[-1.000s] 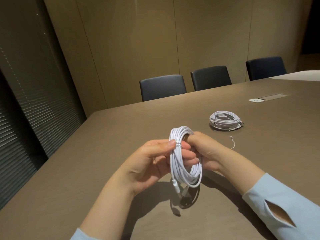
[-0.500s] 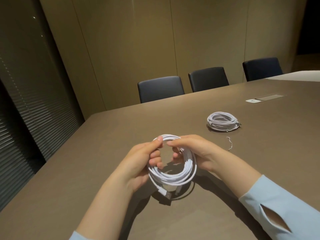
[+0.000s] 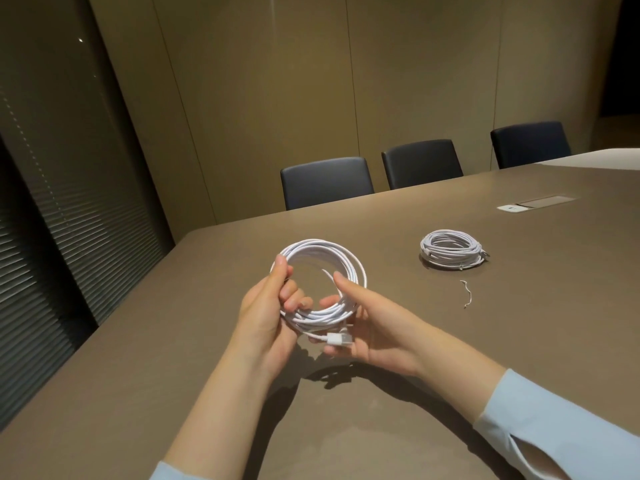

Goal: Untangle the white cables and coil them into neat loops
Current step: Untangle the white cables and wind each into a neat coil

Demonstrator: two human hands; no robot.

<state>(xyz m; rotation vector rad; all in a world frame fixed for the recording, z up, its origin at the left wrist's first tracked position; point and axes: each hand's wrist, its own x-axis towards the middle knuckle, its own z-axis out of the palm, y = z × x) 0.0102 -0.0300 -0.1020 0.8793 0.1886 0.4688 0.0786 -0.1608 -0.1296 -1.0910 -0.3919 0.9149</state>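
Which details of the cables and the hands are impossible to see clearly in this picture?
- Head view: held coil, its near strands hidden behind the left hand and right hand.
- Coil on the table: whether a tie binds it, too small.
- Thin twisted piece: what it is, too small.
- Right sleeve: cut off by the frame edge.

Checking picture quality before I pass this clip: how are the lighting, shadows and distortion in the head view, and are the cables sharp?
Head view: dim, warm light; hands cast soft shadows on the table below the held coil. Wide-angle bend tilts the wall panels and blinds. Held coil, left hand and right hand are sharp; the second coil is slightly softer. No glare.
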